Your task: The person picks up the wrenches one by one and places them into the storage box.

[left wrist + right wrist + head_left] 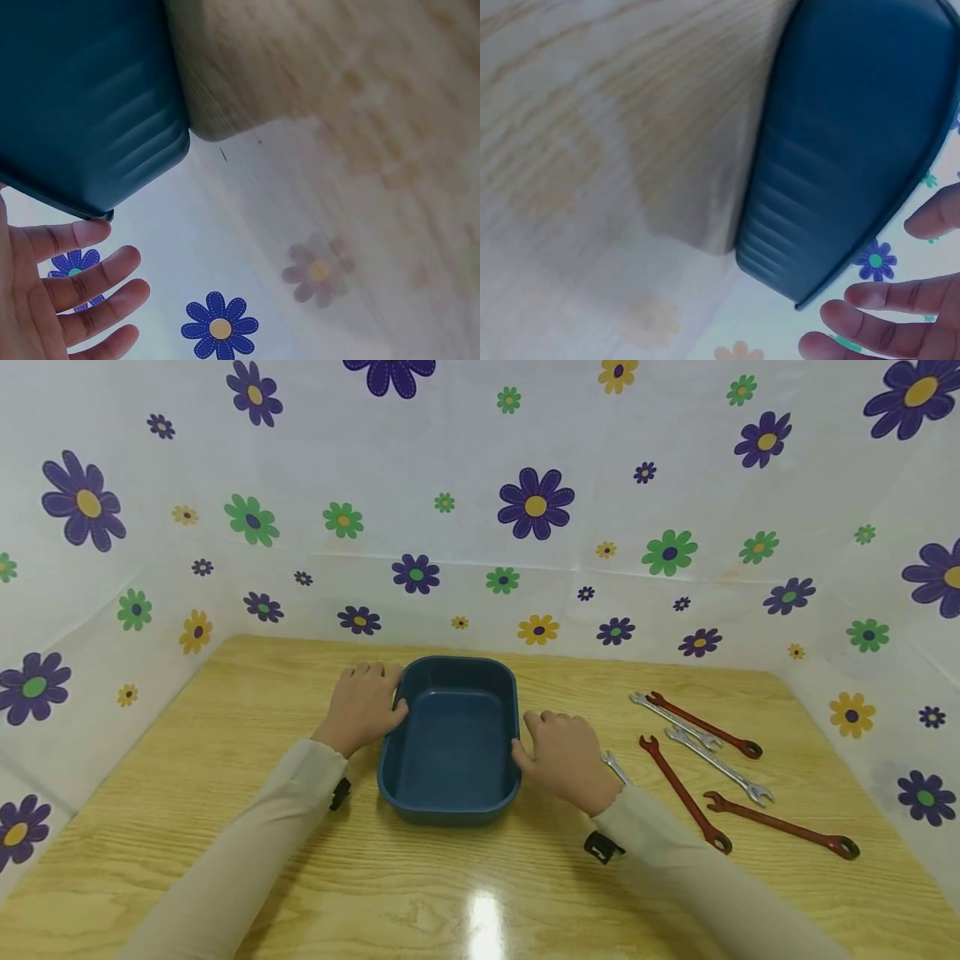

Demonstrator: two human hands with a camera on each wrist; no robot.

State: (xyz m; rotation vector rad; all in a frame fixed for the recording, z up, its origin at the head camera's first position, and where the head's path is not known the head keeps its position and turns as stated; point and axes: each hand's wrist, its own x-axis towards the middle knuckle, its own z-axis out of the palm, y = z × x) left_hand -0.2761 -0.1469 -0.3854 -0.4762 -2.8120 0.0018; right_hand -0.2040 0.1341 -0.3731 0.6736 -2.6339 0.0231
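A dark blue rectangular plastic bin (450, 752) sits upright on the table with nothing inside it. My left hand (365, 703) holds its left rim, the thumb laid over the edge and the index finger against the outside near the far corner. In the left wrist view, the other fingers (105, 307) spread below the rim. My right hand (566, 756) is beside the bin's right wall, thumb toward the rim. Its fingers (877, 330) are spread and stand apart from the bin in the right wrist view.
To the right lie several wrenches: red ones, such as a front red wrench (783, 825), and silver ones, such as a silver wrench (720, 766). One small silver wrench (617, 768) is partly hidden by my right wrist. A flower-print cloth (450, 460) surrounds the wooden table (375, 893).
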